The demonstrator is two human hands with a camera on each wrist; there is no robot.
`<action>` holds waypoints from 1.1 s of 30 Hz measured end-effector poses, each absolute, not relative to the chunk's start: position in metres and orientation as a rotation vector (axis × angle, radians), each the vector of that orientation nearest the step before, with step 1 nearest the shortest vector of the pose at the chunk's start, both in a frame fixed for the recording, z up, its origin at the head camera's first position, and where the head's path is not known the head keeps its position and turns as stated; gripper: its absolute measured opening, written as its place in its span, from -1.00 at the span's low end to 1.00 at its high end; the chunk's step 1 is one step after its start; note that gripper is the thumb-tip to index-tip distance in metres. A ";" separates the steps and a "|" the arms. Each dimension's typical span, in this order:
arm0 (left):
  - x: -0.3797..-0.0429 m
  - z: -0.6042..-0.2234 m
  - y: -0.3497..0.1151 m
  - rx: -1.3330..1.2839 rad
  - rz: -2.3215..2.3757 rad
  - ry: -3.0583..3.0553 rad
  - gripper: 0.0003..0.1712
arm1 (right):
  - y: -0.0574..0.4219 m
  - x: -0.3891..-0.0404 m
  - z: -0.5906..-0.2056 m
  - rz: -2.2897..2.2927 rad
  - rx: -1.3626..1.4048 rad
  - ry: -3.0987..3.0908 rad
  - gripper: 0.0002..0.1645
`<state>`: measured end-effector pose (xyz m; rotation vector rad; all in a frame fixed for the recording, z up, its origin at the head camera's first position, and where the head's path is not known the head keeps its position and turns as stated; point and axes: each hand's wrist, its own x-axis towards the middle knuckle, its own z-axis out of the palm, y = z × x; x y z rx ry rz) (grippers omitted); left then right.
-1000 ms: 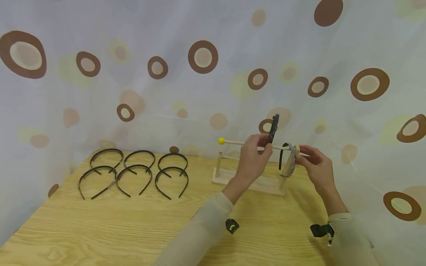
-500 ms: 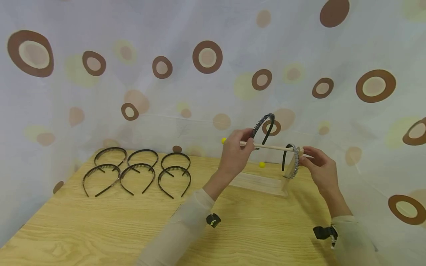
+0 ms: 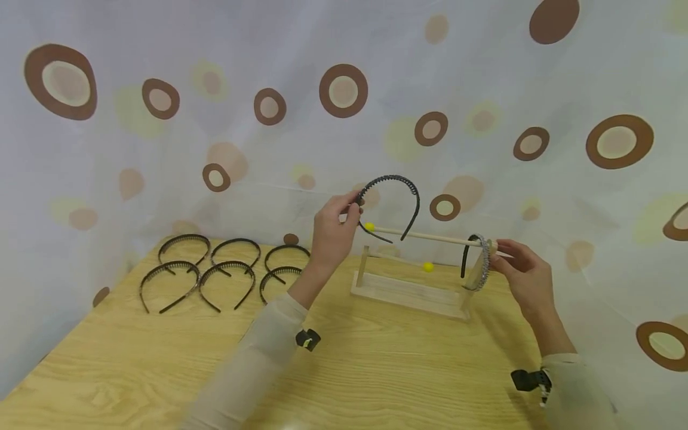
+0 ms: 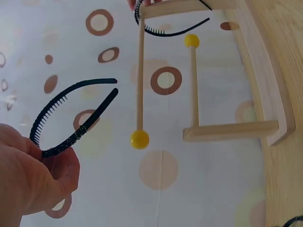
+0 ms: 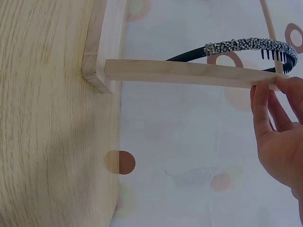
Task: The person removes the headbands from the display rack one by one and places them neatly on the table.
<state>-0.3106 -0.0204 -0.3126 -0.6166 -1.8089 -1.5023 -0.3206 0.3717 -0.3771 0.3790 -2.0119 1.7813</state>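
Note:
My left hand [image 3: 334, 234] pinches a black toothed headband [image 3: 417, 202] by one side. In the left wrist view dark beads show on this headband [image 4: 75, 136], and it is apart from the rod's yellow ball end [image 4: 139, 139]. A wooden rack [image 3: 408, 297] stands at the right, with an upper rod [image 3: 446, 239] and a lower one, each tipped with a yellow ball. On the upper rod, close to the post, hangs a silver-beaded headband [image 3: 486, 270]. My right hand [image 3: 524, 279] grips the top of the rack's post [image 5: 189, 73] with thumb and fingers.
Several black headbands [image 3: 227, 264] lie in two rows at the left of the wooden table [image 3: 376, 370]. The left forearm partly covers the nearest right one. A patterned curtain [image 3: 258, 161] hangs right behind the table.
My left hand has carried its headband leftward along the rod to beyond the ball end, turning it from edge-on to broadside. My right hand keeps its grip on the post. The head view shifts slightly.

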 end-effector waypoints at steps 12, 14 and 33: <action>-0.339 -0.307 -0.099 -0.536 -1.639 -1.948 -0.63 | 0.385 -0.318 -0.374 1.715 0.397 -2.002 -0.51; -0.346 -0.308 -0.110 -0.517 -1.647 -1.986 -0.63 | 0.387 -0.319 -0.373 1.679 0.379 -2.020 -0.52; -0.403 -0.370 -0.148 -0.297 -1.521 -2.627 -0.57 | 0.418 -0.322 -0.376 1.733 0.233 -1.902 -0.55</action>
